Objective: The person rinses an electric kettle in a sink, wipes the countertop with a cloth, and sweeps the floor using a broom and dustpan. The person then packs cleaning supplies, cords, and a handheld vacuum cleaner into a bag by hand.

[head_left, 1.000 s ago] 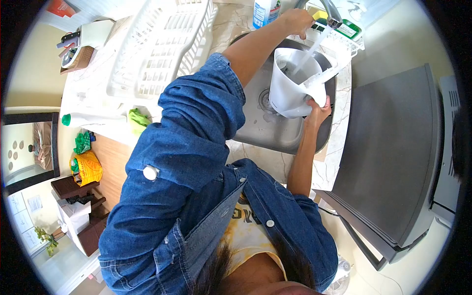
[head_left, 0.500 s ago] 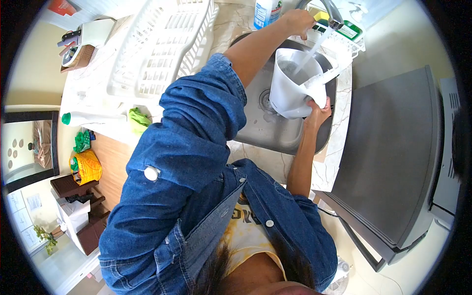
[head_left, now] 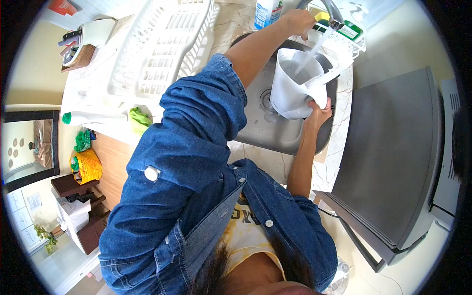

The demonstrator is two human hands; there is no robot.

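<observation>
A white electric kettle (head_left: 290, 96) is held tilted over the metal sink (head_left: 253, 120), its lid (head_left: 324, 77) swung open. My right hand (head_left: 319, 112) is wrapped round its handle. Water runs from the tap (head_left: 336, 22) into the kettle, where some water shows inside. My left hand (head_left: 299, 23) reaches across to the base of the tap with curled fingers; the part of the tap under them is hidden.
A white dish rack (head_left: 157, 54) stands left of the sink. A blue-labelled bottle (head_left: 267, 14) and a green-and-yellow sponge pack (head_left: 350, 30) sit behind it. A green cloth (head_left: 140, 119) and a white bottle (head_left: 93, 118) lie on the counter. A dark fridge (head_left: 388, 157) stands at right.
Almost nothing differs. Both hands keep their places and water still flows into the kettle; the view has shifted very slightly.
</observation>
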